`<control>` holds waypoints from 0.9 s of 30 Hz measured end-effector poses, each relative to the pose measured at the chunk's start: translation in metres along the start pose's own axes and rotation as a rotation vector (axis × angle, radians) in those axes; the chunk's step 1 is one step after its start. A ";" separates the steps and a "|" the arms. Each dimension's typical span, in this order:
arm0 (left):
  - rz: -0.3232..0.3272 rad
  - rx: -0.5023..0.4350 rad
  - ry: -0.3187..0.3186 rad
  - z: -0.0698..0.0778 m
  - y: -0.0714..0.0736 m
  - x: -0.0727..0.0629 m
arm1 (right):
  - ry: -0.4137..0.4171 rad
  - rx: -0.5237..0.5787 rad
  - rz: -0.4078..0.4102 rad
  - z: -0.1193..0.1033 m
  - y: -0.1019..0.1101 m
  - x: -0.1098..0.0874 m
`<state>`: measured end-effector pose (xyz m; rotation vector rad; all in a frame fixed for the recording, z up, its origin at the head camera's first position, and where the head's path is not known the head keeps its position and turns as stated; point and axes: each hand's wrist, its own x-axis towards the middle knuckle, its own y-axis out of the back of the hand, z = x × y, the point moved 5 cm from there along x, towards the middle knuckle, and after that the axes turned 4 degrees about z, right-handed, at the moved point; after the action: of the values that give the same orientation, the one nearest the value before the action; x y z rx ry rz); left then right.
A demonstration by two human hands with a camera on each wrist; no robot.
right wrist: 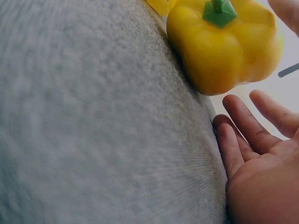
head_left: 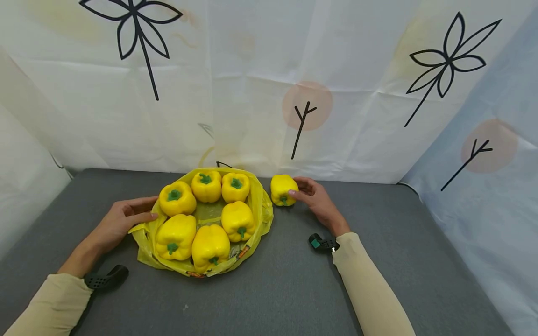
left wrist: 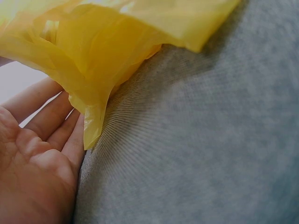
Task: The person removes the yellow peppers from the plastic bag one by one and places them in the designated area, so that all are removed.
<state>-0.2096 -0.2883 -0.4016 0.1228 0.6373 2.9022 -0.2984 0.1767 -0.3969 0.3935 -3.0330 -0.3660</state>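
Print on bag unreadable. Loose pepper right of bag, beside spread right hand; relaxed left hand touches bag's left.

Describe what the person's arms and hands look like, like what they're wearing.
The left sleeve and right sleeve are plain beige, ending near the wrists. The left hand and right hand are bare, without gloves. The left wristband is black with small dots; the right wristband is black with a small green square.
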 end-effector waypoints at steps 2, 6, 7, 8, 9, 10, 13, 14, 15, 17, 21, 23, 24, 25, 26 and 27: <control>-0.001 -0.002 0.000 0.000 0.000 0.000 | 0.002 0.008 0.003 -0.001 0.001 0.000; 0.001 -0.001 0.000 0.001 0.000 0.001 | 0.027 0.009 0.015 -0.006 0.006 -0.001; 0.002 0.000 0.000 0.001 0.000 0.001 | 0.034 0.007 0.020 -0.008 0.007 -0.001; 0.001 -0.001 0.000 0.001 0.000 0.001 | 0.039 0.006 0.026 -0.010 0.009 -0.002; 0.001 0.002 0.000 0.002 0.000 0.001 | 0.045 0.002 0.032 -0.012 0.010 -0.002; 0.000 0.003 0.000 0.002 0.000 0.001 | 0.050 -0.002 0.039 -0.015 0.012 -0.003; 0.000 0.002 -0.007 0.002 0.000 0.001 | 0.067 -0.011 0.060 -0.025 0.015 -0.005; 0.001 0.003 -0.010 0.002 0.000 0.001 | 0.074 -0.015 0.068 -0.028 0.016 -0.006; 0.002 0.003 -0.012 0.002 0.000 0.001 | 0.081 -0.020 0.074 -0.032 0.016 -0.007; 0.003 0.001 -0.014 0.001 0.000 0.001 | 0.097 -0.023 0.079 -0.039 0.016 -0.009; 0.003 0.006 -0.007 0.000 0.000 0.001 | 0.142 -0.023 0.066 -0.055 0.012 -0.012; 0.005 0.011 0.000 0.000 0.000 0.001 | 0.170 -0.016 0.051 -0.064 0.008 -0.015; 0.004 0.012 0.003 -0.001 0.000 0.001 | 0.183 -0.013 0.043 -0.068 0.006 -0.016; 0.002 0.014 0.006 -0.001 0.000 0.001 | 0.195 -0.008 0.034 -0.073 0.004 -0.018; 0.002 0.016 0.009 -0.001 0.000 0.001 | 0.204 -0.002 0.023 -0.078 0.001 -0.020; 0.002 0.016 0.011 -0.001 0.000 0.001 | 0.213 0.010 0.009 -0.082 -0.002 -0.021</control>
<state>-0.2109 -0.2886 -0.4027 0.1099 0.6624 2.9026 -0.2700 0.1615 -0.3184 0.3921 -2.8293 -0.2886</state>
